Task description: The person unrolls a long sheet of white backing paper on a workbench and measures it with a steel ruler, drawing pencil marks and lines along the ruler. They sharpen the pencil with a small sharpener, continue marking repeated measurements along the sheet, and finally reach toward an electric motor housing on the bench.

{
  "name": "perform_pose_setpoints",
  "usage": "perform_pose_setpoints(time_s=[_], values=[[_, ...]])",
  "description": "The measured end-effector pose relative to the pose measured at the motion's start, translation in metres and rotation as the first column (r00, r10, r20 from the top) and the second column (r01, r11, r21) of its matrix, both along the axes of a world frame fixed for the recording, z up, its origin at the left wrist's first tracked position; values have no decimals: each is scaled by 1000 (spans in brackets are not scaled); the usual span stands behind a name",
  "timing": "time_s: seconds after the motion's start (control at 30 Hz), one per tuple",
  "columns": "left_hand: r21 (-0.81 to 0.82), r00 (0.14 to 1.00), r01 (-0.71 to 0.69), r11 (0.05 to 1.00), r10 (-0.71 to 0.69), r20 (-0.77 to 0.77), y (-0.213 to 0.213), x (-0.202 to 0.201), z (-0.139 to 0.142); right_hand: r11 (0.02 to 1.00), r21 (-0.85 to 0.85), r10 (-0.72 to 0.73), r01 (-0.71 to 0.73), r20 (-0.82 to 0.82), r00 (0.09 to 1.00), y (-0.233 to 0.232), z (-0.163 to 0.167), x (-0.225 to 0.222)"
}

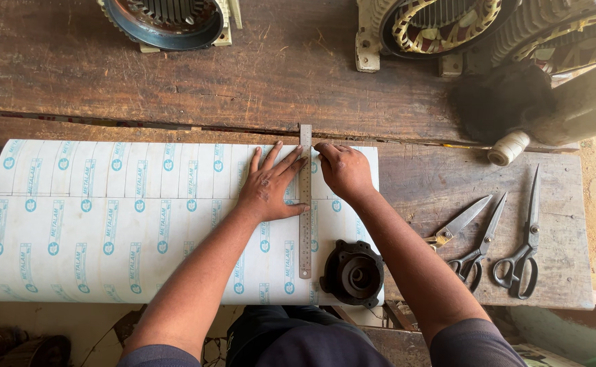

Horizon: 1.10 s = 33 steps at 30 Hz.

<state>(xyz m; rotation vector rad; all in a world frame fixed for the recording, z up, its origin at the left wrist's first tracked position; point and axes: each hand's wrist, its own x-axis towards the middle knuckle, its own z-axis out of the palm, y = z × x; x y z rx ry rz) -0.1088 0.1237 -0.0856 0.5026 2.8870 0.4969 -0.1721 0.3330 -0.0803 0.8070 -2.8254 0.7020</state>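
A white sheet (107, 224) printed with blue round marks lies spread on the wooden bench (277, 75). A long steel ruler (304, 231) lies across it, running away from me. My left hand (270, 183) presses flat on the sheet with fingers spread, its fingertips against the ruler's left edge. My right hand (342, 170) sits at the ruler's right edge near its far end, fingers curled. Whether it holds a marking tool I cannot tell.
A black round motor end cover (352, 273) rests on the sheet's near right corner. Three pairs of scissors (495, 238) lie to the right. A spool of white thread (508, 147) and motor stators (440, 27) with windings stand at the back.
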Motion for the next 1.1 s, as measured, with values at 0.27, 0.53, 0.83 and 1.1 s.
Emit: perform_pose_setpoints(time_s=[0.27, 0.53, 0.83, 1.1], values=[[-27, 1000, -8, 1000, 9, 30, 1, 1, 2, 999, 8, 50, -50, 76, 996, 4, 8, 13], [-34, 999, -17, 999, 19, 47, 0, 2, 8, 966, -132, 248, -223, 218, 944, 27, 33, 59], [-51, 999, -7, 999, 10, 43, 1, 6, 10, 902, -417, 100, 110, 450, 888, 41, 19, 63], [-94, 993, 40, 995, -29, 116, 32, -2, 17, 913, -353, -89, 207, 322, 942, 50, 11, 22]])
